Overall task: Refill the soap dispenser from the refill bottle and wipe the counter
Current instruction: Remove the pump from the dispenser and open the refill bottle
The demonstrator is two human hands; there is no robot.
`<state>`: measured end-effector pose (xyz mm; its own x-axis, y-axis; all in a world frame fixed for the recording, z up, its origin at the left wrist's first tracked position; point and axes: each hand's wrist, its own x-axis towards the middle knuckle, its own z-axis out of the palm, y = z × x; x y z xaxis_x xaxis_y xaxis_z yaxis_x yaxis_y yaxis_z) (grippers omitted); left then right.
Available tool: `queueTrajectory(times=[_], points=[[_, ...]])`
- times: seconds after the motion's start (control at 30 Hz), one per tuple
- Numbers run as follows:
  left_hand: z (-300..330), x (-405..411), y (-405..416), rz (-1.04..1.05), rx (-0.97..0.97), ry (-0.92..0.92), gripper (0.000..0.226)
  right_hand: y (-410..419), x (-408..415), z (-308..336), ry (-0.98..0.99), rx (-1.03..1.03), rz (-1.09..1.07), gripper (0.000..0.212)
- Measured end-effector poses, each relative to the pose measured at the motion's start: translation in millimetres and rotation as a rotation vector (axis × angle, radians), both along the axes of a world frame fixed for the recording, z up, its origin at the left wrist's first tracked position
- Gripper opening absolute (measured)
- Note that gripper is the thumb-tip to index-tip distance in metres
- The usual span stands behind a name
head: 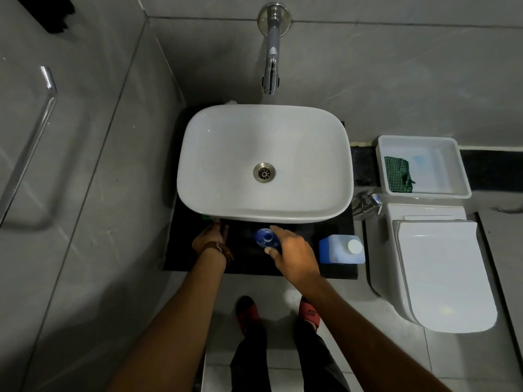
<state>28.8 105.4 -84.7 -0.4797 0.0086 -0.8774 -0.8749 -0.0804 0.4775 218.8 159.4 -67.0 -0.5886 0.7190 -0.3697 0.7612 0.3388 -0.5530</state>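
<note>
Your right hand (294, 254) wraps around the blue soap dispenser (264, 238), which stands open-topped on the black counter (336, 271) in front of the white basin (266, 162). Your left hand (210, 239) rests by the basin's edge; whether its fingers grip something I cannot tell. The refill bottle (341, 248) with white cap stands just right of the dispenser. No label is readable. A green cloth (397, 174) lies in a white tub (461, 168) above the toilet (441, 267). The walls are grey tile.

Prob. bathroom: basin (265, 162), toilet (441, 273).
</note>
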Motion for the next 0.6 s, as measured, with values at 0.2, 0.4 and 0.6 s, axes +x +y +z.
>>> queueTrajectory(times=[0.2,0.4,0.6], points=[[1,-7,-2,-0.098,-0.030,0.098,0.040,-4,3,2,0.004,0.007,0.005,0.048],[-4,-26,-2,-0.253,-0.114,0.168,0.039,-3,3,1,-0.004,0.032,0.021,0.050],[-13,-33,-9,-0.298,-0.126,0.150,0.029,-4,4,0,-0.006,0.028,0.018,0.051]])
